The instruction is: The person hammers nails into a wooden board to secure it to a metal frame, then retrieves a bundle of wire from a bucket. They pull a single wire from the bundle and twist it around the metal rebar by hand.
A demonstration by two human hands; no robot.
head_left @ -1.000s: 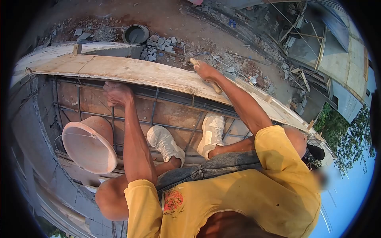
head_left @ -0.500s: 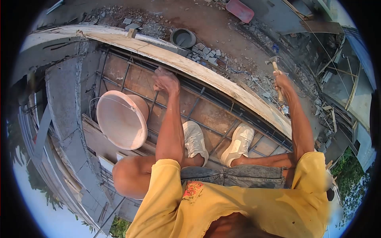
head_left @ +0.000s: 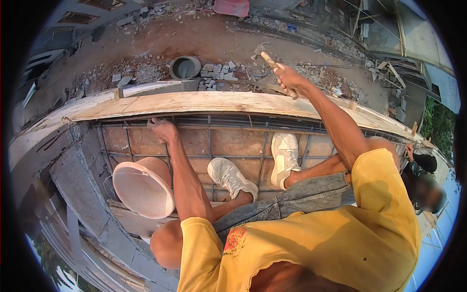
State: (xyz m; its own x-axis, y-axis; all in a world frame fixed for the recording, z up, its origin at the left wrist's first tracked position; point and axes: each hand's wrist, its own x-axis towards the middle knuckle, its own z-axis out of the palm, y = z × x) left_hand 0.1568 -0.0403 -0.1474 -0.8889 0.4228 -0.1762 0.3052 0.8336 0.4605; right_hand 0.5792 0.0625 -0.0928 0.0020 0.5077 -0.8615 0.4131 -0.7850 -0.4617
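My right hand is wrapped round the wooden handle of a claw hammer. The hammer is raised over the long wooden board, its metal head pointing away from me. Against the inner side of that board is my left hand, fingers curled close to the steel bars; whatever they grip is hidden. Below it a pale, dusty bucket with a wire handle lies tilted, mouth towards me. A grid of rebar runs under my light shoes, over brownish panels.
Beyond the board, the ground lower down holds a round tub of grey liquid, broken blocks and a red wheelbarrow tray. A concrete wall edge stands at left. Another person is at the far right.
My view has turned, so the board now lies more level across it. The hammer has moved left and tilted over towards the left. My left hand remains by the board's inner side.
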